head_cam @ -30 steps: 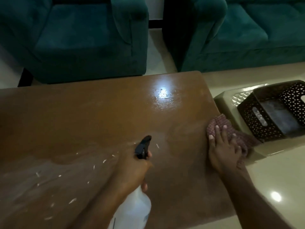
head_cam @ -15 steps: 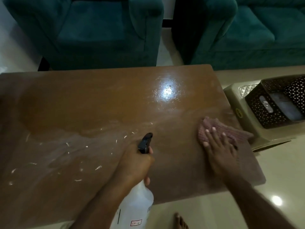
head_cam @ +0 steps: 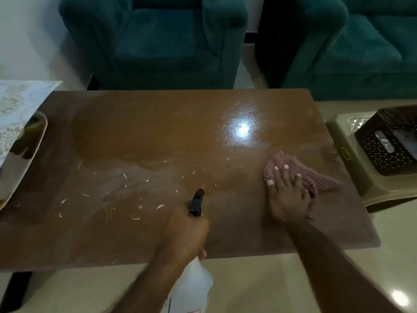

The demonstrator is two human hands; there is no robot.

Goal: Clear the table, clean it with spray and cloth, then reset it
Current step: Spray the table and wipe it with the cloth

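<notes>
A brown wooden table [head_cam: 158,132] fills the middle of the view, with a wet sheen and small white crumbs [head_cam: 135,195] across its near left part. My left hand [head_cam: 185,231] grips a white spray bottle [head_cam: 191,288] by its black nozzle [head_cam: 196,202], which points away over the table. My right hand [head_cam: 286,195] lies flat, fingers spread, pressing a red checked cloth [head_cam: 302,175] onto the table's right side.
A beige tray [head_cam: 15,172] with a patterned cloth [head_cam: 15,105] sits at the table's left end. A dark perforated basket [head_cam: 392,141] rests on a beige stool [head_cam: 352,177] to the right. Teal armchairs [head_cam: 158,41] stand behind the table. Pale tiled floor lies in front.
My right hand has slid the cloth inward from the table's right edge. The view has pulled back and shifted left, so the tray now shows. The spray bottle stays in my left hand.
</notes>
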